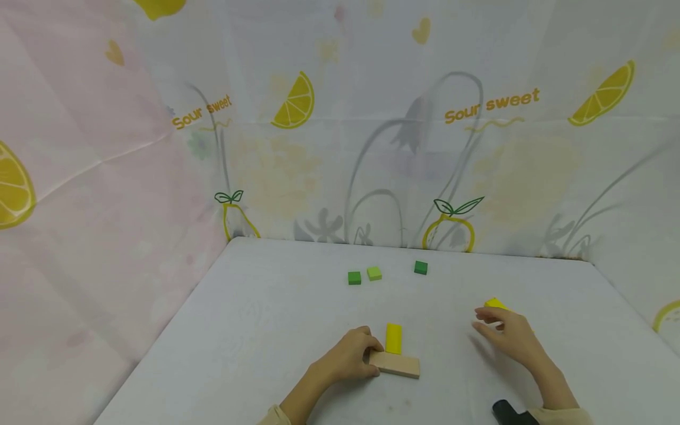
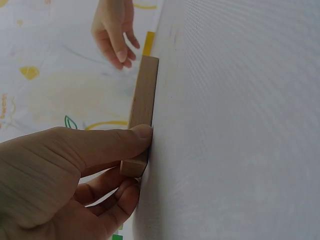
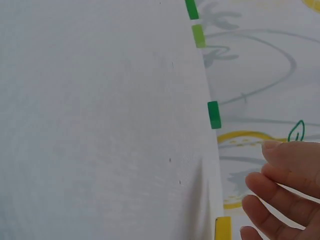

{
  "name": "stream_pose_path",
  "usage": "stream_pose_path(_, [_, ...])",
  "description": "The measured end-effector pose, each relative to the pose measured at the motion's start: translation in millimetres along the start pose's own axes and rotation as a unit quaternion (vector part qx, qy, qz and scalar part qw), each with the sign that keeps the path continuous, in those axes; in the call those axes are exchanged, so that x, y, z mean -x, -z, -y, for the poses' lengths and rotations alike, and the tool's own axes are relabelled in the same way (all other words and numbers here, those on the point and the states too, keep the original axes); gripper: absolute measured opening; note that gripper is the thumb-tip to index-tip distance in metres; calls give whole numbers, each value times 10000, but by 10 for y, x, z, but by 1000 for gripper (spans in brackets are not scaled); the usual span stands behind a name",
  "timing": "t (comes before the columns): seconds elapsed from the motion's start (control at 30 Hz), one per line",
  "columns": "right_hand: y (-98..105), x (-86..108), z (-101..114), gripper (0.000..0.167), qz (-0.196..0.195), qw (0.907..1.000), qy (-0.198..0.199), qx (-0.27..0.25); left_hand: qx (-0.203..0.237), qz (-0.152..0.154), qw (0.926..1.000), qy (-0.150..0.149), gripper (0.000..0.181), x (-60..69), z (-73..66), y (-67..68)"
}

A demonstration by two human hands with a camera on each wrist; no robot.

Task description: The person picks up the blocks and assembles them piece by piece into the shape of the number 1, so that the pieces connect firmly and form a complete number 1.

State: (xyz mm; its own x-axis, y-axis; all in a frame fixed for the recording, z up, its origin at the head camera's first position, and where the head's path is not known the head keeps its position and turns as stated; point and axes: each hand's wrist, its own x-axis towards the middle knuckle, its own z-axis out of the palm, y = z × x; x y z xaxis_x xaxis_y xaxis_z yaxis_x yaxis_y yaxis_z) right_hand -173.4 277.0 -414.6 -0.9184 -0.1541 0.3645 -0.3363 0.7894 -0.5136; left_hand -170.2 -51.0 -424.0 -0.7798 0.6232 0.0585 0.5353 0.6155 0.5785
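Observation:
My left hand [image 1: 350, 357] pinches the left end of a plain flat wooden block [image 1: 401, 365] on the white table; thumb and fingers grip it from opposite sides in the left wrist view. Just behind that block lies a yellow block [image 1: 394, 339], its near end close to or touching the wood. To the right, my right hand [image 1: 512, 336] is held over the table with loosely bent fingers and nothing between them. A second yellow block [image 1: 495, 303] shows just beyond its fingers, partly hidden by the hand. The right wrist view catches a yellow block [image 3: 223, 228] at its bottom edge.
Farther back on the table [image 1: 276, 301] stand a mid-green block [image 1: 354, 278], a light green block [image 1: 374, 273] and a dark green block [image 1: 421, 268]. A patterned cloth [image 1: 329, 147] hangs behind the table. Something black [image 1: 510, 413] is at the right wrist.

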Motion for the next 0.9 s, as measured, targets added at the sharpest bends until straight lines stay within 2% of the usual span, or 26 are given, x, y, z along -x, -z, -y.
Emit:
stream_pose_path(0.3, [58, 35, -57, 24, 3, 9997, -193, 139, 24, 14, 10000, 27, 31, 4, -10, 10])
stream_pose_path(0.73, [136, 73, -207, 22, -297, 9987, -303, 291, 44, 11, 10000, 23, 31, 3, -11, 7])
stream_pose_path(0.9, [173, 92, -253, 26, -283, 9982, -420, 327, 39, 7, 10000, 29, 31, 7, -13, 7])
